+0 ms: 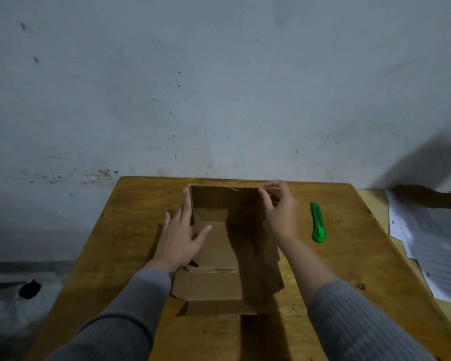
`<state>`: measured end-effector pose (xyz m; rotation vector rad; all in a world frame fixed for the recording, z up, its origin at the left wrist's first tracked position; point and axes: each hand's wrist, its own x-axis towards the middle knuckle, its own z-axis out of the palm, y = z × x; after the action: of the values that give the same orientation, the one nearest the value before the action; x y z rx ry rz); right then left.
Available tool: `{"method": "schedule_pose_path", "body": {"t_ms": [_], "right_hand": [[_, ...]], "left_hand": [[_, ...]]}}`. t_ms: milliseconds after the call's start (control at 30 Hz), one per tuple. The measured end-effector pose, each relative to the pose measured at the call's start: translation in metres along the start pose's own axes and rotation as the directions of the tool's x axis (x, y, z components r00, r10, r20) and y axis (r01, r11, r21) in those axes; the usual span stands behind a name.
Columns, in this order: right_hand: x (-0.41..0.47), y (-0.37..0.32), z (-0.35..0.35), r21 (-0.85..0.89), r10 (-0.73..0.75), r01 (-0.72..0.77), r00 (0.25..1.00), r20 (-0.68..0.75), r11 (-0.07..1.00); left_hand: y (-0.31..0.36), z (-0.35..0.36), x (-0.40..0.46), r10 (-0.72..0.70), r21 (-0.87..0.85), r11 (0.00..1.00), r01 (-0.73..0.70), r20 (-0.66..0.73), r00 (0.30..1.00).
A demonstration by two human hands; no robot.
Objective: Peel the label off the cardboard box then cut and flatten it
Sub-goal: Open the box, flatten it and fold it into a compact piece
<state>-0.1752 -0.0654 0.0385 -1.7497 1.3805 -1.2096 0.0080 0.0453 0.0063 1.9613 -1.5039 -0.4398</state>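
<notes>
An open brown cardboard box [216, 246] stands on the wooden table [130, 230], its top open toward me and a front flap folded down. My left hand [180, 235] lies flat against the box's left wall, fingers spread, thumb over the rim. My right hand [279, 212] pinches the top far right corner of the box between fingertips and thumb. A green utility knife [317, 222] lies on the table to the right of the box, apart from both hands. No label shows on the visible faces.
White printed papers [432, 246] lie at the table's right edge, with another person's hand [425, 195] resting on them. A grey wall rises right behind the table. The floor lies to the left with a dark object [29, 289].
</notes>
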Motion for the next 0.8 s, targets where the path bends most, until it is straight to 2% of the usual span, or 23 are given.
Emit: {"method": "schedule_pose_path", "body": {"t_ms": [67, 133, 300, 433, 567, 667, 733, 800], "right_hand": [[0.005, 0.004, 0.003, 0.051, 0.004, -0.005, 1.0, 0.003, 0.999], [0.008, 0.01, 0.006, 0.062, 0.001, -0.006, 0.997, 0.073, 0.998], [0.017, 0.033, 0.011, -0.169, -0.061, 0.103, 0.969, 0.238, 0.98], [0.039, 0.042, 0.015, -0.153, -0.065, 0.095, 0.979, 0.192, 0.984], [0.066, 0.052, 0.024, -0.219, 0.006, 0.03, 0.987, 0.163, 0.975], [0.08, 0.059, 0.033, -0.259, 0.042, -0.001, 0.988, 0.151, 0.966], [0.085, 0.059, 0.036, -0.257, 0.084, -0.045, 0.986, 0.142, 0.965], [0.087, 0.056, 0.037, -0.25, 0.115, -0.075, 0.983, 0.147, 0.965]], "left_hand": [[0.006, -0.001, 0.009, -0.018, -0.035, 0.999, 0.018, 0.0, 1.0], [0.006, 0.0, 0.019, -0.037, -0.048, 0.998, 0.036, -0.012, 0.999], [-0.006, 0.007, 0.044, -0.062, -0.018, 0.998, 0.063, 0.03, 0.998], [-0.013, 0.017, 0.058, -0.12, -0.012, 0.993, 0.121, 0.083, 0.989], [-0.021, 0.03, 0.069, -0.194, 0.235, 0.958, 0.167, 0.098, 0.976], [-0.026, 0.036, 0.073, -0.195, 0.418, 0.898, 0.136, 0.102, 0.975], [-0.028, 0.039, 0.07, -0.174, 0.482, 0.87, 0.104, 0.101, 0.98], [-0.033, 0.043, 0.061, -0.104, 0.478, 0.876, 0.064, 0.058, 0.993]]}}
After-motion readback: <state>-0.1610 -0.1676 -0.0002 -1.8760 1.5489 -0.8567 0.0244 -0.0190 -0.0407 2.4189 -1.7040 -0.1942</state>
